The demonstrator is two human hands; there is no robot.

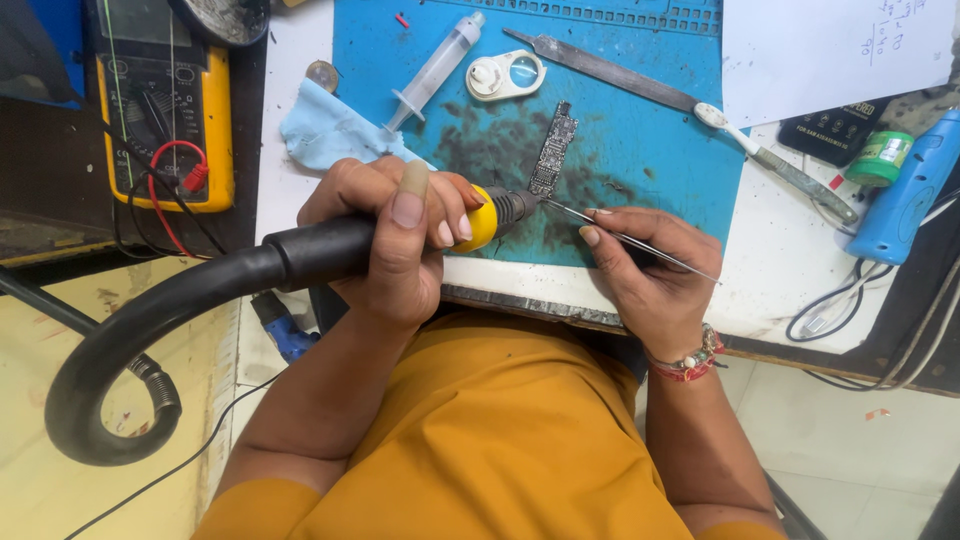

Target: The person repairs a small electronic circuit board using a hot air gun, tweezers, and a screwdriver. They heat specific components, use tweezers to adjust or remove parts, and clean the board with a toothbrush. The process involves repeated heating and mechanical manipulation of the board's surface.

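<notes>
A black hot-air handpiece [400, 240] with a yellow collar is gripped in the closed left hand [395, 235]. Thin tweezers [625, 240] are pinched in the right hand [650, 270]. Just beyond both hands, a narrow circuit board [553, 150] lies on the blue mat [640, 150].

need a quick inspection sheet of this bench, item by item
surface: blue mat on a white table, dark smudges around the board
job's things: narrow circuit board on the mat; hot air wand aimed at its near end; tweezers tip meeting it
clutter: syringe, magnifier, metal blade, toothbrush, blue cloth, green tub, paper sheet
grippers: left hand grips the wand; right hand pinches the tweezers
cables: black hose; red and black leads on yellow meter
surroundings: floor tiles
</notes>
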